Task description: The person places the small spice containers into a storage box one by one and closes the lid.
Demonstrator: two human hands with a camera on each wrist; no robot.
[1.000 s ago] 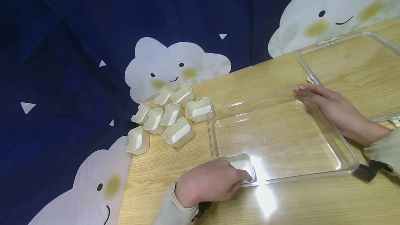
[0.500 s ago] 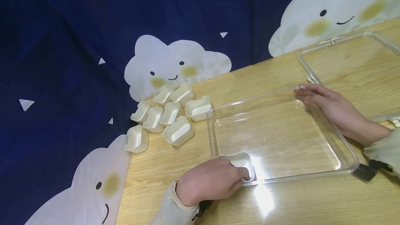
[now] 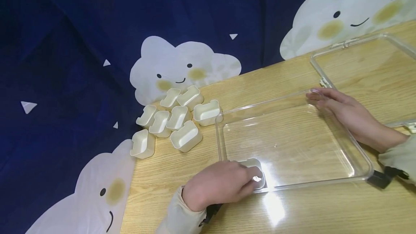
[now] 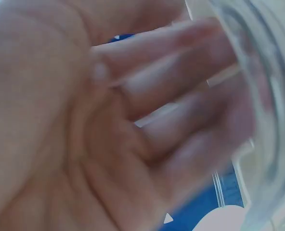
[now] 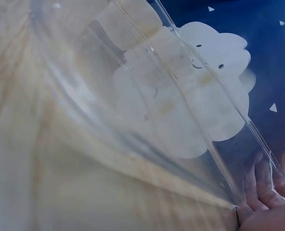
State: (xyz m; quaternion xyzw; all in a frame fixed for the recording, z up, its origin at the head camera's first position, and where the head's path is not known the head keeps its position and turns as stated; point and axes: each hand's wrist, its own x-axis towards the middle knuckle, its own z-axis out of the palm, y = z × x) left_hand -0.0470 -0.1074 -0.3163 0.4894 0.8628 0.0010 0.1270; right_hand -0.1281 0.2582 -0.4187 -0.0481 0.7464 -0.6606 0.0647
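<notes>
A shallow clear plastic box (image 3: 276,133) lies on the wooden table. In its near left corner sits a small cream cup (image 3: 253,163), partly hidden by my left hand (image 3: 224,183). That hand reaches over the box's near left corner, with its fingers at the cup. The left wrist view shows the palm and loosely extended fingers (image 4: 181,91), blurred, with the fingertips behind a clear rim (image 4: 272,96). My right hand (image 3: 351,115) holds the box's right wall near the far corner; its fingers (image 5: 265,185) also show through clear plastic in the right wrist view.
Several cream cups (image 3: 186,136) with notched rims stand in a cluster left of the box. One cup (image 3: 208,113) is right by the box's far left corner. At the right lies a clear lid frame (image 3: 367,42) with clips. A dark cloud-print cloth (image 3: 195,10) hangs behind.
My left hand has shifted slightly away from me, and its finger has moved at the cup's near right corner. The cup stays in the box's corner. The right hand keeps its hold.
</notes>
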